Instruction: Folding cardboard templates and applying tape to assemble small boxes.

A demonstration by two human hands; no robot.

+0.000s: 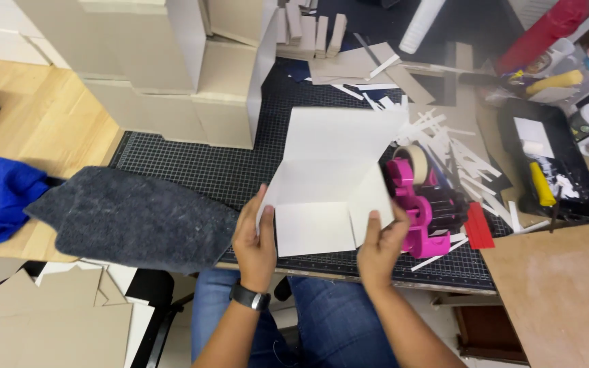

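In the head view, the person is folding up the side flaps of a white card sheet (328, 180) that is lying on the black gridded cutting mat (192, 167). The left hand (255, 238) is pinching the sheet's left flap, thumb inside and fingers outside, and the right hand (382, 242) is closing the same way on the right flap, so both hands are holding card rather than lying flat. The sheet's far panel is standing tilted up, with a crease running across its middle. Just right of the sheet a pink tape dispenser (420, 215) is sitting, touching or nearly touching the right flap (I cannot tell which), with a roll of masking tape (414, 160) behind it and white paper strips (458, 153) scattered beyond. Left of the sheet a grey felt cloth (131, 218) is lying over the mat's edge, and behind the sheet grey cardboard boxes (172, 68) are standing stacked. The step in hand looks like raising the walls of a box from a creased blank; the next move probably calls for holding both flaps upright and square while the corners are being met.
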